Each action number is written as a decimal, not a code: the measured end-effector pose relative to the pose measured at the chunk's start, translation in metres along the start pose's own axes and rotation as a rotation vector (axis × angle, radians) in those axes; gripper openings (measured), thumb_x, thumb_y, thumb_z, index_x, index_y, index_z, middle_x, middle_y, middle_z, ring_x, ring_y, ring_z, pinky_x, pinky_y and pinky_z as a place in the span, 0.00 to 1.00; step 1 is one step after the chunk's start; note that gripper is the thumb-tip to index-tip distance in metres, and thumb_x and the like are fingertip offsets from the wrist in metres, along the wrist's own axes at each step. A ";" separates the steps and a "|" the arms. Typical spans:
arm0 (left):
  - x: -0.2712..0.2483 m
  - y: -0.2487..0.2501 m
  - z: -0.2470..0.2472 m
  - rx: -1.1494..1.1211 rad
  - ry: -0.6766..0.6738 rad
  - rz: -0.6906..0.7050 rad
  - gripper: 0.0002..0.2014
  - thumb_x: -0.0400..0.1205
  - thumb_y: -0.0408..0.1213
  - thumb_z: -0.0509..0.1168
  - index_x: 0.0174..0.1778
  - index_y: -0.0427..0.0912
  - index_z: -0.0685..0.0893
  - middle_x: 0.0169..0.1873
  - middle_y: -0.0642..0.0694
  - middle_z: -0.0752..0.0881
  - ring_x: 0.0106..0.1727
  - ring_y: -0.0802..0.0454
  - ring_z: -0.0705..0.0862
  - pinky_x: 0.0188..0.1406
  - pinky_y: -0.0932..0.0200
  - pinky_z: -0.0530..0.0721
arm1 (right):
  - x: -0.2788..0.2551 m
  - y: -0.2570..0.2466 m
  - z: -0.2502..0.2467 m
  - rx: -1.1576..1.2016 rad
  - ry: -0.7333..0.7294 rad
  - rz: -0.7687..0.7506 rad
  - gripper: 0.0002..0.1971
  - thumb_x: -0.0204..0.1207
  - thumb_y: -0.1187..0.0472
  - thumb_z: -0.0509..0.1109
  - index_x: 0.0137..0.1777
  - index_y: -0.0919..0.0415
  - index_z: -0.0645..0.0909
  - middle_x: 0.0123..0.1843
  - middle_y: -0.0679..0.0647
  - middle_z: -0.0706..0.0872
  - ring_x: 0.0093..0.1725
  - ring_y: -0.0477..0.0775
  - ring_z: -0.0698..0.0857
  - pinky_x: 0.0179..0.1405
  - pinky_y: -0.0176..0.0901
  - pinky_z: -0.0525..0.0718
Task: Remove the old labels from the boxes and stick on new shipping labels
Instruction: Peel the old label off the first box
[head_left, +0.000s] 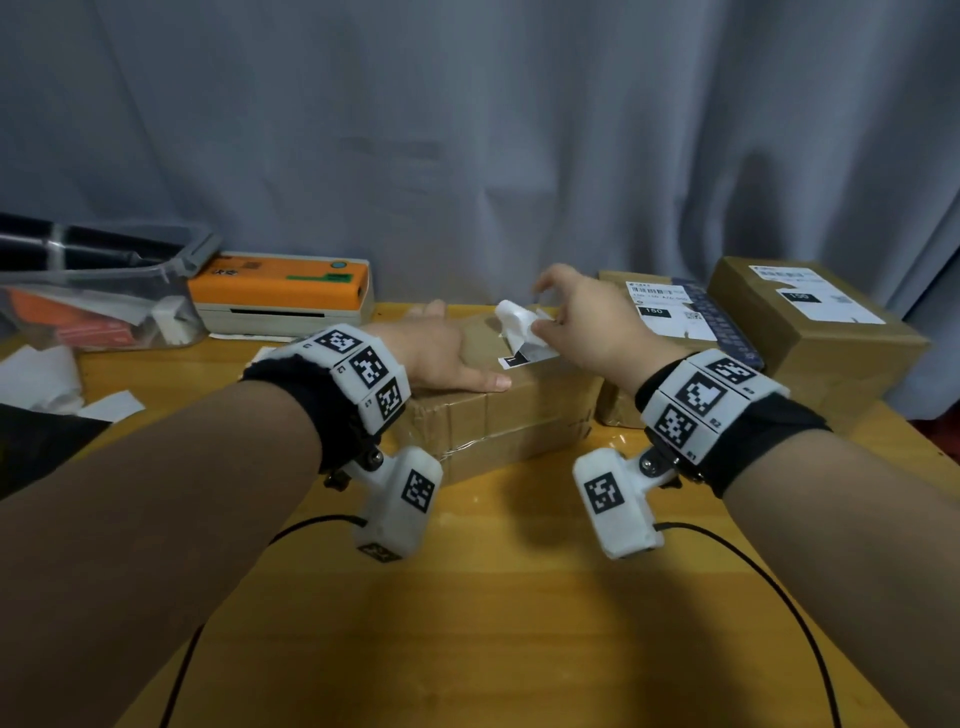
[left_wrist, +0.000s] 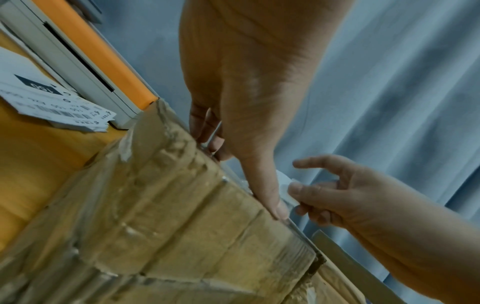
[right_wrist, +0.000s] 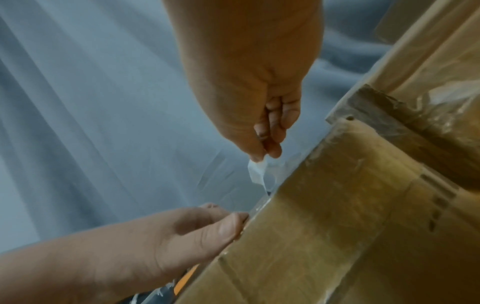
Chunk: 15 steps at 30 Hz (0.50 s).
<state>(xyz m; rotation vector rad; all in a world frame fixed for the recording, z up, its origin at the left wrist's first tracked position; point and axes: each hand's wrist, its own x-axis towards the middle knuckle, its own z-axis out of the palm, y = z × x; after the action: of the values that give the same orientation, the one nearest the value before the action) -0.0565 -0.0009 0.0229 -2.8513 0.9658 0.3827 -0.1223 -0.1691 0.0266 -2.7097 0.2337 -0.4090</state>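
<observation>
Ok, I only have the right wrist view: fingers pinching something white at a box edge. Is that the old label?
Observer: Yes, the head view shows the right hand pinching a half-peeled label, its printed end stuck to the box top.
Operator: And the left hand?
Observer: The left hand lies flat on that box.
Operator: Other boxes?
Observer: Two on the right, a near box and a far box, both labelled.

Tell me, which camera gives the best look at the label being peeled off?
The head view: the old label curls up off the box, pinched by the right hand. The right wrist view shows only a thin strip; the left wrist view, a sliver behind the left hand.
</observation>
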 end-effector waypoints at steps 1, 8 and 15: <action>-0.001 0.000 0.001 -0.001 -0.003 0.006 0.47 0.67 0.77 0.53 0.71 0.42 0.74 0.69 0.39 0.66 0.71 0.41 0.66 0.70 0.46 0.69 | 0.001 0.000 -0.001 -0.070 -0.025 -0.049 0.17 0.77 0.60 0.68 0.65 0.52 0.77 0.57 0.57 0.82 0.56 0.58 0.79 0.47 0.40 0.72; 0.000 -0.010 0.000 -0.049 -0.036 0.070 0.50 0.66 0.73 0.62 0.81 0.47 0.63 0.74 0.44 0.63 0.76 0.42 0.63 0.75 0.45 0.67 | 0.005 -0.008 0.005 -0.173 -0.274 -0.318 0.13 0.79 0.60 0.64 0.54 0.45 0.87 0.56 0.49 0.74 0.59 0.50 0.68 0.69 0.48 0.70; 0.006 -0.022 -0.004 -0.131 -0.047 0.131 0.49 0.67 0.68 0.67 0.81 0.49 0.61 0.74 0.50 0.63 0.76 0.48 0.65 0.77 0.49 0.65 | 0.016 -0.008 0.016 -0.171 -0.284 -0.346 0.08 0.77 0.55 0.70 0.53 0.46 0.88 0.48 0.45 0.76 0.53 0.47 0.71 0.62 0.45 0.74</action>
<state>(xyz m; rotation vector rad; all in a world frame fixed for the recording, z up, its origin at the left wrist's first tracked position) -0.0381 0.0122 0.0251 -2.8869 1.1627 0.5426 -0.1010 -0.1599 0.0200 -2.9379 -0.2952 -0.0957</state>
